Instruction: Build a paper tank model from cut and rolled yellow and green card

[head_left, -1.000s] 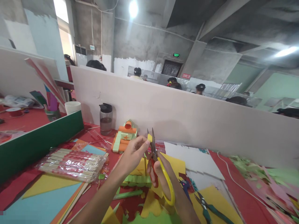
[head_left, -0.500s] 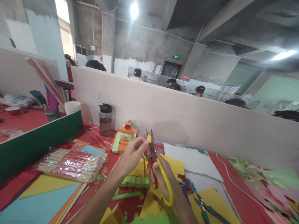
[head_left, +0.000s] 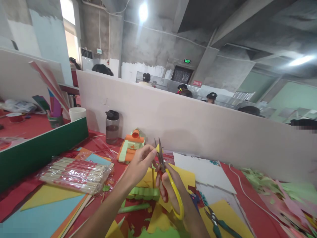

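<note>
My left hand point(head_left: 143, 162) pinches a small piece of yellow paper point(head_left: 158, 148) between thumb and fingertips. In my right hand point(head_left: 170, 181) is a pair of scissors point(head_left: 177, 193) with yellow and red handles, its blades pointing up and parted around the paper piece. Behind my left hand stands a paper model point(head_left: 131, 145) of orange rolls and pale green strips with an orange star. Below the hands lie a folded green paper strip point(head_left: 143, 192) and yellow paper scraps point(head_left: 158, 218).
Left are bagged wooden sticks point(head_left: 74, 173), coloured sheets point(head_left: 44, 215) and a dark bottle point(head_left: 112, 127). Green-handled pliers point(head_left: 218, 221) lie on yellow paper at right, near white boards point(head_left: 203, 168) and a cable point(head_left: 245, 191). A white partition point(head_left: 193, 122) runs behind; people sit beyond it.
The yellow piece has shifted slightly and shows a different shape between the blades. Both hands stay almost in the same place.
</note>
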`<state>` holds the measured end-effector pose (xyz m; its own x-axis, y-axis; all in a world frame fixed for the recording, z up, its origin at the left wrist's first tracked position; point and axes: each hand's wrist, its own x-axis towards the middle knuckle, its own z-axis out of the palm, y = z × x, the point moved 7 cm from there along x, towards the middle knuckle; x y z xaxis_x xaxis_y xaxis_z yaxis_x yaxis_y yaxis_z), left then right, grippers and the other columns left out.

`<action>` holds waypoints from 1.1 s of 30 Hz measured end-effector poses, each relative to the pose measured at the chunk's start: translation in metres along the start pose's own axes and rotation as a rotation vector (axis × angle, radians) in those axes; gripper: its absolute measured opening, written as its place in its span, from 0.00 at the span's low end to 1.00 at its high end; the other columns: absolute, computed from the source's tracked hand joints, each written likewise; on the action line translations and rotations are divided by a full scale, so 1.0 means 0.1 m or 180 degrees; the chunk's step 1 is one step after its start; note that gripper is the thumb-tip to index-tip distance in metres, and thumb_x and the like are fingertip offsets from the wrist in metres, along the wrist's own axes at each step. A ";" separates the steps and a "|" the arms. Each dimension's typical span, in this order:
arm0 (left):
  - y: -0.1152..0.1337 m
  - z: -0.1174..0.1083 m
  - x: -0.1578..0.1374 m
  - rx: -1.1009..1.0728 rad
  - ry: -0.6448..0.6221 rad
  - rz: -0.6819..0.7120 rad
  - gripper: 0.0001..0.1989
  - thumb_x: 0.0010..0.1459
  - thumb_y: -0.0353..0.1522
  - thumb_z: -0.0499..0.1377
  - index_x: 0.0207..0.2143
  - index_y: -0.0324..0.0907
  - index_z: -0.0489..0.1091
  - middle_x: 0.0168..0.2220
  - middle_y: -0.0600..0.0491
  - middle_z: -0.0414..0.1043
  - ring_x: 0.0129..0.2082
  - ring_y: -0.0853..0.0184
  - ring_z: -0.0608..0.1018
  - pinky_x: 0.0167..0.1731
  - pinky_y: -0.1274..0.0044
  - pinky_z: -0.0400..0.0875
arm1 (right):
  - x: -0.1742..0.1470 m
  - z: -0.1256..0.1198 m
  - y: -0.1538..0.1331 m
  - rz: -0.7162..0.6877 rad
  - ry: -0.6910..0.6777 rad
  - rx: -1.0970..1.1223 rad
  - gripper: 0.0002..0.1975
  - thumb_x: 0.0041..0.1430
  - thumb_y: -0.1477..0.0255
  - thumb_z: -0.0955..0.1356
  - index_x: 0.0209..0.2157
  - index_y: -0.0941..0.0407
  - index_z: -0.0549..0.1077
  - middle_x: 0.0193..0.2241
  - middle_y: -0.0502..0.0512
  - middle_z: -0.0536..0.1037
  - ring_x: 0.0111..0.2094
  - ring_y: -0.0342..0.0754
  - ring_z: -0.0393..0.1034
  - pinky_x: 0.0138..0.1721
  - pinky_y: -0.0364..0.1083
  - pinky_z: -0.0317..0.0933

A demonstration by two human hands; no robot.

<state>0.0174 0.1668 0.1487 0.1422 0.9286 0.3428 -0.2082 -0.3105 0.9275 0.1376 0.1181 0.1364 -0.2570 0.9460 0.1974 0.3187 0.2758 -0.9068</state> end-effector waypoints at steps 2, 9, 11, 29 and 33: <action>0.00 -0.01 0.00 -0.0007 0.0018 0.0003 0.14 0.66 0.39 0.54 0.29 0.41 0.64 0.23 0.59 0.65 0.23 0.74 0.71 0.27 0.81 0.64 | 0.00 0.01 -0.02 0.0008 -0.0013 0.0013 0.33 0.60 0.39 0.56 0.42 0.55 0.70 0.22 0.49 0.69 0.17 0.42 0.56 0.20 0.42 0.56; -0.03 -0.04 0.01 0.0127 0.0075 0.0003 0.14 0.65 0.39 0.54 0.28 0.41 0.63 0.23 0.59 0.64 0.23 0.73 0.70 0.26 0.80 0.63 | -0.01 0.03 -0.02 0.0105 -0.0165 0.0337 0.37 0.56 0.36 0.55 0.45 0.54 0.66 0.24 0.47 0.67 0.16 0.38 0.49 0.16 0.40 0.49; -0.03 -0.04 0.01 0.0172 0.0082 0.0000 0.15 0.65 0.40 0.54 0.28 0.41 0.63 0.23 0.59 0.64 0.23 0.73 0.70 0.27 0.80 0.63 | 0.00 0.03 0.00 0.0106 -0.0227 0.0388 0.38 0.54 0.35 0.56 0.45 0.54 0.65 0.24 0.47 0.67 0.16 0.38 0.50 0.16 0.40 0.50; 0.00 -0.04 0.01 0.0218 0.0076 0.0055 0.15 0.65 0.40 0.54 0.28 0.41 0.64 0.22 0.59 0.65 0.23 0.73 0.71 0.26 0.81 0.63 | 0.01 0.04 0.03 0.0126 -0.0101 0.0209 0.31 0.61 0.40 0.56 0.43 0.54 0.67 0.19 0.45 0.64 0.17 0.41 0.54 0.19 0.40 0.54; -0.01 -0.05 0.01 0.0209 0.0098 0.0057 0.15 0.65 0.40 0.54 0.28 0.41 0.64 0.22 0.60 0.64 0.22 0.74 0.71 0.26 0.81 0.64 | 0.03 0.07 0.09 0.0106 -0.0232 0.0177 0.31 0.60 0.40 0.58 0.34 0.55 0.68 0.15 0.44 0.62 0.15 0.41 0.53 0.20 0.42 0.55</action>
<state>0.0130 0.1695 0.1474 0.1090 0.9283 0.3554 -0.1464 -0.3387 0.9294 0.1335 0.1222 0.1266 -0.3134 0.9391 0.1410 0.2776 0.2326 -0.9321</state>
